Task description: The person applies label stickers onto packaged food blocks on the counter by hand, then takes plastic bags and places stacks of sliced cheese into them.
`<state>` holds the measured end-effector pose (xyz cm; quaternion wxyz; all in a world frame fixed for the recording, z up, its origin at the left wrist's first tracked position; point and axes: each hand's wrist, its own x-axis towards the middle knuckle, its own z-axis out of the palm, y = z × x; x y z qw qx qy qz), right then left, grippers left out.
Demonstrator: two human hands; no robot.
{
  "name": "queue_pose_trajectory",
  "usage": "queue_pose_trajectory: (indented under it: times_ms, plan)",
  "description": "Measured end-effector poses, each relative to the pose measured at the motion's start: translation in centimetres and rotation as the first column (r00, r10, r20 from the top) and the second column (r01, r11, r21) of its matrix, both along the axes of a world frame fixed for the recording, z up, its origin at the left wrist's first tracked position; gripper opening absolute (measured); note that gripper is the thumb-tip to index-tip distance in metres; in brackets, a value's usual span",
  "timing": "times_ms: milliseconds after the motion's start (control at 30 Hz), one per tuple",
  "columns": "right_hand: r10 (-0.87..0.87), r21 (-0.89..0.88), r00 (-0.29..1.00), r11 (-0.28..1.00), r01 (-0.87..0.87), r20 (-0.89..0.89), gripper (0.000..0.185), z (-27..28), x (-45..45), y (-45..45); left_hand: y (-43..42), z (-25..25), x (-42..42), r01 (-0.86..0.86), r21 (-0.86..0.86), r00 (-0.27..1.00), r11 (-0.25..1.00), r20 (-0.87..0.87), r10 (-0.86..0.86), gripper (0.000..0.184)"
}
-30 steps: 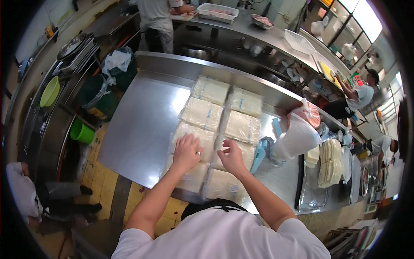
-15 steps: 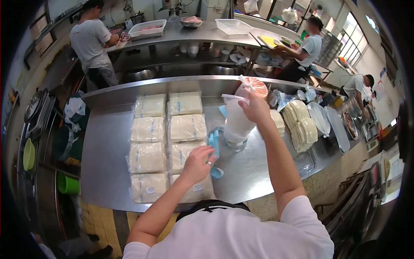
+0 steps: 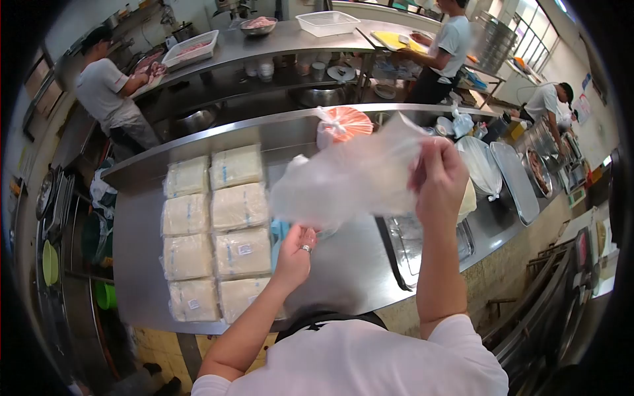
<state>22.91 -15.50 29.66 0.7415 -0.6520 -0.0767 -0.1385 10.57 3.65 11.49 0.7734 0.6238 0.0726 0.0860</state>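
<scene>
My right hand [image 3: 441, 175] is closed on one end of a translucent plastic bag [image 3: 350, 178], stretched sideways in front of me and blurred by motion. At the bag's lower left edge, my left hand [image 3: 295, 256] has its fingers curled against the plastic; part of the fingertips is hard to make out. A blue strip [image 3: 280, 231] shows just beside that hand. Two columns of clear-wrapped packs of pale flat sheets [image 3: 239, 206] lie to the left on the steel table. Behind the bag stands a knotted plastic bag with orange-striped contents [image 3: 349, 124].
To the right are a clear tray [image 3: 465, 241], pale sheets [image 3: 468, 201] mostly hidden by my arm, a white covered dish [image 3: 481, 168] and a long metal tray [image 3: 514, 181]. A raised steel edge [image 3: 198, 146] runs along the back. Co-workers stand at the far counter [image 3: 284, 43].
My right hand has lifted the plastic bag and swung it sideways, off the clear container. My left hand has moved from the blue strips to the bag's lower edge. The view has shifted right.
</scene>
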Motion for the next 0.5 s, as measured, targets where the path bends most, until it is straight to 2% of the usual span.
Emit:
queue_pose_trajectory:
  times_ms: [67, 133, 167, 200, 233, 267, 300, 333, 367, 400, 433, 467, 500]
  plan:
    - [0.053, 0.098, 0.994, 0.994, -0.043, -0.098, 0.021, -3.0, -0.9, -2.7, -1.0, -1.8, 0.4, 0.079, -0.052, 0.995, 0.996, 0.067, -0.075, 0.031]
    - [0.115, 0.190, 0.956, 0.980, -0.064, -0.270, 0.019, -6.9, -1.9, -4.7, -2.9, -2.8, 0.5, 0.147, -0.217, 0.987, 0.965, 0.102, -0.127, 0.034]
    - [0.137, 0.244, 0.949, 0.968, -0.066, -0.284, 0.018, -9.8, -2.2, -5.4, -4.0, -2.9, 0.3, 0.166, -0.353, 0.985, 0.921, 0.099, -0.139, 0.035]
    - [0.163, 0.299, 0.906, 0.953, -0.043, -0.391, 0.016, -13.2, -2.6, -6.3, -4.7, -2.2, 0.4, 0.183, -0.236, 0.983, 0.954, 0.077, -0.169, 0.034]
    - [0.221, 0.297, 0.881, 0.950, -0.097, -0.418, 0.014, -16.8, -2.9, -7.6, -5.4, -1.6, 0.4, 0.201, -0.115, 0.979, 0.973, 0.053, -0.196, 0.033]
    - [0.222, 0.128, 0.850, 0.975, -0.182, -0.478, 0.010, -20.7, -2.7, -9.3, -5.5, 0.1, 0.2, 0.219, 0.269, 0.974, 0.938, -0.004, -0.226, 0.031]
    - [0.163, 0.002, 0.852, 0.983, -0.186, -0.497, 0.010, -23.3, -2.3, -10.6, -5.3, 0.9, 0.3, 0.226, 0.611, 0.970, 0.759, -0.066, -0.235, 0.030]
    - [0.105, -0.123, 0.856, 0.974, -0.193, -0.506, 0.012, -25.4, -1.8, -11.9, -4.6, -1.6, 0.2, 0.273, 0.562, 0.960, 0.781, -0.213, -0.182, 0.030]
    - [0.050, -0.245, 0.859, 0.949, -0.200, -0.509, 0.015, -27.2, -1.0, -13.1, -3.5, -6.3, -0.3, 0.309, 0.508, 0.925, 0.804, -0.358, -0.129, 0.030]
    - [0.037, -0.390, 0.905, 0.895, -0.219, -0.423, 0.029, -28.6, 0.7, -14.6, -3.5, -6.9, -0.3, 0.356, 0.523, 0.878, 0.774, -0.471, -0.085, 0.032]
    - [0.023, -0.510, 0.947, 0.838, -0.194, -0.321, 0.032, -29.0, 2.3, -15.6, -3.6, -7.5, -0.3, 0.412, 0.528, 0.816, 0.742, -0.577, -0.043, 0.035]
    - [0.024, -0.620, 0.976, 0.769, -0.156, -0.216, 0.036, -29.1, 4.3, -16.3, -4.5, -3.9, 0.0, 0.493, 0.585, 0.761, 0.644, -0.648, 0.005, 0.040]
    - [0.040, -0.717, 0.994, 0.689, -0.103, -0.104, 0.040, -28.7, 6.8, -16.5, -6.1, 1.9, 0.7, 0.570, 0.622, 0.707, 0.537, -0.704, 0.066, 0.046]
